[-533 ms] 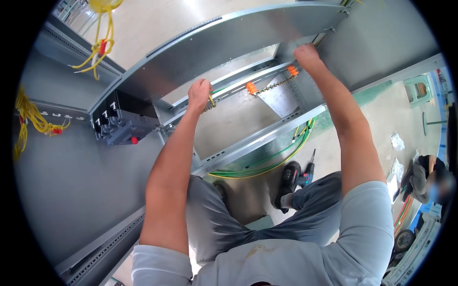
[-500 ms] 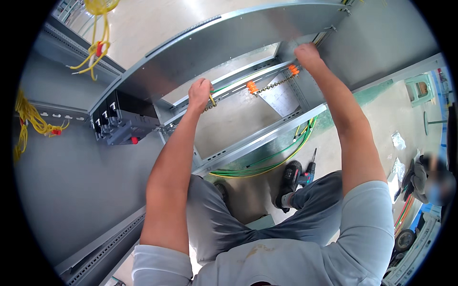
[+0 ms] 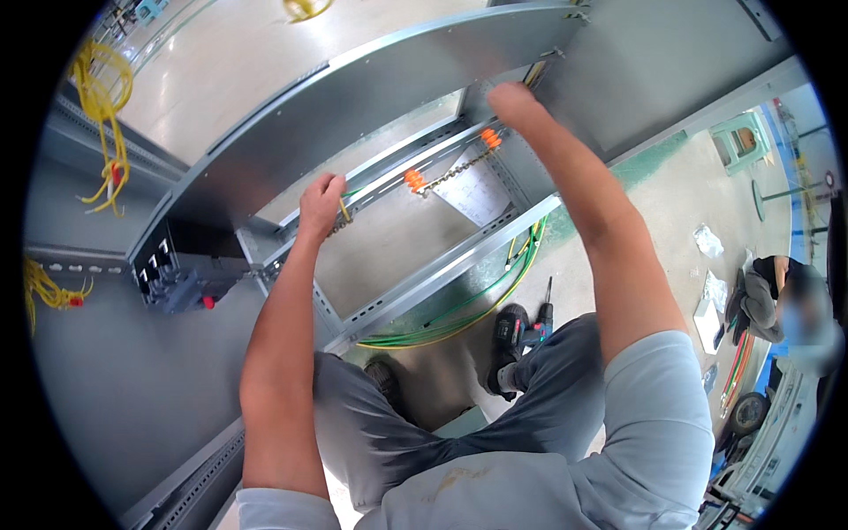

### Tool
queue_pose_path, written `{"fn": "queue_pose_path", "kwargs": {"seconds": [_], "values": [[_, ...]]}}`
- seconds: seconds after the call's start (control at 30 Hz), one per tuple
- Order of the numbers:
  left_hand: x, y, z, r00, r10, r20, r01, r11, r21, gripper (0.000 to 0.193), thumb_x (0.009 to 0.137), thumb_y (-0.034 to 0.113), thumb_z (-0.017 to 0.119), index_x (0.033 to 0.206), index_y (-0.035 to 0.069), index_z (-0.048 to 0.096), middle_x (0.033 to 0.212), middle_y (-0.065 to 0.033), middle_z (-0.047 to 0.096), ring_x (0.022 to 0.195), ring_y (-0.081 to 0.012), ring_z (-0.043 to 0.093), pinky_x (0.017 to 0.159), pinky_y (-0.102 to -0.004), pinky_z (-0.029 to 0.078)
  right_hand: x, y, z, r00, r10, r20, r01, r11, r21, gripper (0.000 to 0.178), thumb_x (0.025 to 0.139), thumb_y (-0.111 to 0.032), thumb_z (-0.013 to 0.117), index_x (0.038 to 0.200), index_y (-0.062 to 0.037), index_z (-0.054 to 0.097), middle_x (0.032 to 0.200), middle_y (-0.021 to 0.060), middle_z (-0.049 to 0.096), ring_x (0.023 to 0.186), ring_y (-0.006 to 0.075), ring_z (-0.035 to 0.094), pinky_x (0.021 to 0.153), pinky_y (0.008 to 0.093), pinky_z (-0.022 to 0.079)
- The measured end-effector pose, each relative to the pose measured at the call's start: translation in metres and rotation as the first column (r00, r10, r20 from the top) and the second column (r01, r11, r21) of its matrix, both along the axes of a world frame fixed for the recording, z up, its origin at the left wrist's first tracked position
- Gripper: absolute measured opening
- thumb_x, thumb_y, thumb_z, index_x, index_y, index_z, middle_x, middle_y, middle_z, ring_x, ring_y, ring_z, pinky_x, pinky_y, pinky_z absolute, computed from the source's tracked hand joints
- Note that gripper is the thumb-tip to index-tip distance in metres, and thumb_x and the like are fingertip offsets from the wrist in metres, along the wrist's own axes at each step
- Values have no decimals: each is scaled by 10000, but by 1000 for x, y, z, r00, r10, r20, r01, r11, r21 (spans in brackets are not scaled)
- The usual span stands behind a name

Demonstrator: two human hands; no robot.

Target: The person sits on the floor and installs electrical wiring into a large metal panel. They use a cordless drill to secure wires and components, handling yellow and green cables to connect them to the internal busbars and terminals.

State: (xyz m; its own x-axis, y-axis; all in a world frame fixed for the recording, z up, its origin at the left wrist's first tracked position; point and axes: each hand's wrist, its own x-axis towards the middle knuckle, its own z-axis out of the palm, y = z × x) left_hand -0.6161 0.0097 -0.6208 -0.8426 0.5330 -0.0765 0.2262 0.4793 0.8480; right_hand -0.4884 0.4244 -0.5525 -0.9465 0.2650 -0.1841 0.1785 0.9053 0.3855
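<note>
Inside the grey cabinet (image 3: 371,97), the left hand (image 3: 320,205) has its grip closed on a yellow wire (image 3: 343,208) at the rail (image 3: 415,163). The right hand (image 3: 512,102) reaches the cabinet's corner; I cannot tell its grip. Green cables (image 3: 459,305) lie on the floor below.

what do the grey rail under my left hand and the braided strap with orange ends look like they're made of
Rail: apparently sheet metal, dull grey galvanised-looking finish, with folded edges and soft sheen.
Braided strap: looks like woven metal wire, brownish; its orange ends seem plastic or rubber sleeves, matte.

Bright, even daylight fills the scene, with soft shadows only. The pale grey sheet-metal cabinet panel (image 3: 371,97) shows a mild sheen, no harsh glare. Fisheye distortion bends straight metal edges toward a black circular rim. The centre is sharp; a person (image 3: 786,300) at the right edge is blurred.
</note>
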Motion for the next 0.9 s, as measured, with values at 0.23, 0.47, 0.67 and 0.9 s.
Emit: {"fn": "queue_pose_path", "kwargs": {"seconds": [0.23,0.47,0.67,0.9], "values": [[5,0,-2,998,28,-58,-28,1000,13,390,958,369,544,903,17,701,807,-106,663,797,-194,616,776,-339,471,3,-19,-12,998,-68,-11,69,994,89,184,916,-135,623,975,-143,797,1026,57,777,992,245,740,798,406,555],[10,0,7,998,33,-59,-32,999,19,396,977,373,536,889,17,687,779,-85,639,779,-177,583,762,-333,459,1,-15,-9,998,-57,19,55,997,60,190,919,-128,622,998,-138,795,1072,70,772,1035,250,735,840,420,580],[5,-1,0,998,46,-50,-46,999,7,400,976,379,544,876,17,682,778,-85,641,778,-173,586,754,-326,456,-7,-18,2,995,-99,24,98,995,28,224,941,-136,599,1047,-165,794,1098,44,773,1064,230,730,899,429,556],[8,6,-1,998,33,-55,-33,999,16,381,969,365,553,858,25,683,783,-77,638,795,-174,600,762,-328,460,9,-30,-13,995,-96,19,94,991,93,205,929,-164,595,989,-169,791,1027,45,775,1009,230,727,972,498,416]]}}
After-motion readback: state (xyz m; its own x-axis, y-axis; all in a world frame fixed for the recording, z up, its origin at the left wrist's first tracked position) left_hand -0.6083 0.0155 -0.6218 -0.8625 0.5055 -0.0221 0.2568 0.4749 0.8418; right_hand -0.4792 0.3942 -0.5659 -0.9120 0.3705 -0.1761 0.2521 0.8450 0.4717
